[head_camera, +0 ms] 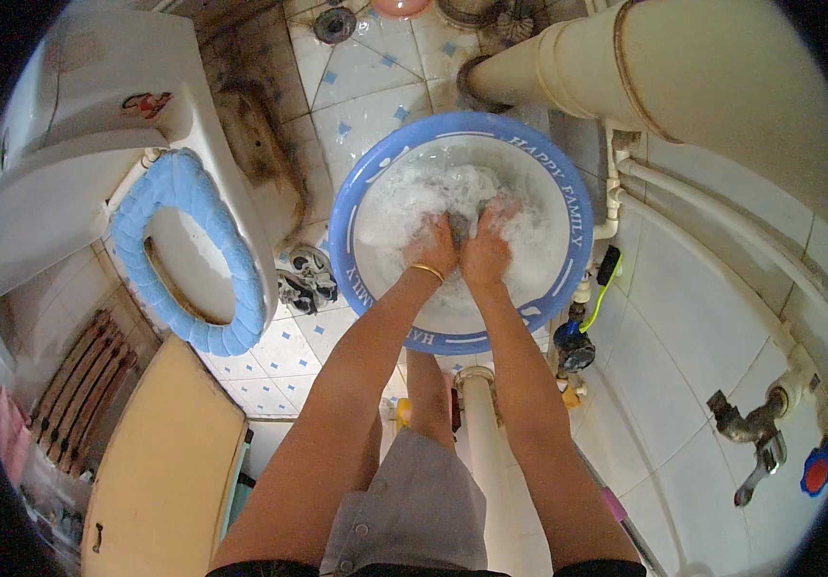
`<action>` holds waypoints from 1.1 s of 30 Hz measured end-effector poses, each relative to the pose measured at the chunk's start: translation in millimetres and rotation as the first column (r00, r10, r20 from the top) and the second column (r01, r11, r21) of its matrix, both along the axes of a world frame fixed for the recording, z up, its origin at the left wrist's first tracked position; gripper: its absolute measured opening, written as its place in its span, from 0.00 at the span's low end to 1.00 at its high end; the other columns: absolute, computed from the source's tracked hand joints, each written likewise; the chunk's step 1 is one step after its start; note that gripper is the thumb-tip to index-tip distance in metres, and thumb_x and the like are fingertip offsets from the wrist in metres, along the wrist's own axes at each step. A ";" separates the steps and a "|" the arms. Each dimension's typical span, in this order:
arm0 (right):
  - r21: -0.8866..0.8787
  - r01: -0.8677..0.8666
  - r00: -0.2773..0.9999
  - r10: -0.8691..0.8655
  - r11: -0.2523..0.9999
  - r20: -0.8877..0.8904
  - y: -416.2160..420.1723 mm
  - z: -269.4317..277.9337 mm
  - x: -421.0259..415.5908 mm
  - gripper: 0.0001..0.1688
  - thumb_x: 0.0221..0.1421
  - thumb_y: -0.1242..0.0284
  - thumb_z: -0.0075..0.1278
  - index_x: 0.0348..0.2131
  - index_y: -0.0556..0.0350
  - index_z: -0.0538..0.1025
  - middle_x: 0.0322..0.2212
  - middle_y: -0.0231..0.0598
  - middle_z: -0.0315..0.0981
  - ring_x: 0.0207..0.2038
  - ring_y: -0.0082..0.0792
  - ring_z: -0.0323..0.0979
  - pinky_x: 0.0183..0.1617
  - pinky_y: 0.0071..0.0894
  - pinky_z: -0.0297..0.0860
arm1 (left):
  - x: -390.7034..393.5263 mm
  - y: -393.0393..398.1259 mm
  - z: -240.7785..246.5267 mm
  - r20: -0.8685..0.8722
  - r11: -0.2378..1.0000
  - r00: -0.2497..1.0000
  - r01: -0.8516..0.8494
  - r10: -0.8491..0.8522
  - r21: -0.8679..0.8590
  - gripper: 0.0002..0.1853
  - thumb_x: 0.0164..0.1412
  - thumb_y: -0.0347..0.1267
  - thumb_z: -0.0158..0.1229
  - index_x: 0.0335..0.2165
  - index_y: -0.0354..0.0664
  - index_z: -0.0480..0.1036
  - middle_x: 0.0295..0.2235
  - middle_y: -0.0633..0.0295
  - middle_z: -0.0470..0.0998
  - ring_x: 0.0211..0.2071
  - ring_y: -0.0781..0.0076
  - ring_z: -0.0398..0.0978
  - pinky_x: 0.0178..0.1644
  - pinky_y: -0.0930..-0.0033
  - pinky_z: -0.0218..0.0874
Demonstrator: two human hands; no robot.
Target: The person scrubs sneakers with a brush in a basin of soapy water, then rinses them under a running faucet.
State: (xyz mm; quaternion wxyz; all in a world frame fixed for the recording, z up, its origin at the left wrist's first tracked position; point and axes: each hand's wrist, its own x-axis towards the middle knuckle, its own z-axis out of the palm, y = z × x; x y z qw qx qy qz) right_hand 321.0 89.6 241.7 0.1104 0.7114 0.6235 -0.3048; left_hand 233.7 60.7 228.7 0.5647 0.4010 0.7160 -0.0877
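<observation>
A round plastic basin (342,216) with a blue rim and white inside holds sudsy water (399,195). Both of my hands are in it, wet and partly covered by white foam. My left hand (432,244), with a gold-coloured bangle (427,271) at the wrist, presses close beside my right hand (487,249). Between them shows a small part of a dark grey item (460,228), gripped from both sides. Suds hide most of the fingertips and the rest of that item, so its kind is unclear.
Left of the basin stand a pair of sneakers (305,280) and a toilet with a blue padded seat cover (237,288). To the right are a brush (607,267), a water meter (572,346), pipes and a wall tap (756,436). A thick pipe (572,65) rises beyond the basin.
</observation>
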 end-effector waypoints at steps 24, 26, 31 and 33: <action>0.287 0.066 0.988 -0.023 0.956 -0.151 -12.1 -12.4 -6.1 0.44 0.40 0.78 0.46 0.55 0.55 0.43 0.54 0.61 0.33 0.55 0.61 0.38 0.55 0.52 0.44 | -13.6 18.2 16.9 0.012 0.997 0.997 -0.076 0.076 0.023 0.48 0.39 0.39 0.60 0.55 0.49 0.41 0.55 0.43 0.41 0.54 0.38 0.42 0.53 0.45 0.42; 0.446 0.045 0.975 0.057 0.894 -0.213 -14.0 -24.8 -4.8 0.44 0.42 0.77 0.47 0.55 0.55 0.43 0.54 0.62 0.34 0.55 0.60 0.40 0.56 0.49 0.44 | -5.5 3.4 -14.1 0.019 0.853 0.991 -0.126 0.135 0.507 0.48 0.38 0.37 0.60 0.55 0.46 0.41 0.55 0.42 0.42 0.54 0.40 0.42 0.53 0.48 0.43; 0.141 0.127 0.895 -0.053 0.982 -0.443 11.1 11.5 30.3 0.45 0.41 0.74 0.52 0.55 0.53 0.46 0.53 0.57 0.42 0.55 0.51 0.44 0.58 0.40 0.43 | -38.5 16.1 12.0 0.293 0.857 0.930 -0.330 0.222 0.396 0.49 0.37 0.28 0.59 0.54 0.38 0.39 0.52 0.42 0.51 0.52 0.48 0.51 0.54 0.62 0.46; 0.089 0.290 0.794 -0.188 0.953 -0.578 21.2 53.9 52.4 0.45 0.40 0.73 0.53 0.55 0.51 0.49 0.53 0.49 0.46 0.56 0.44 0.45 0.56 0.35 0.48 | -66.2 20.4 44.5 0.235 0.896 0.934 -0.333 0.269 0.294 0.47 0.36 0.25 0.58 0.54 0.34 0.40 0.49 0.43 0.55 0.51 0.52 0.54 0.54 0.66 0.47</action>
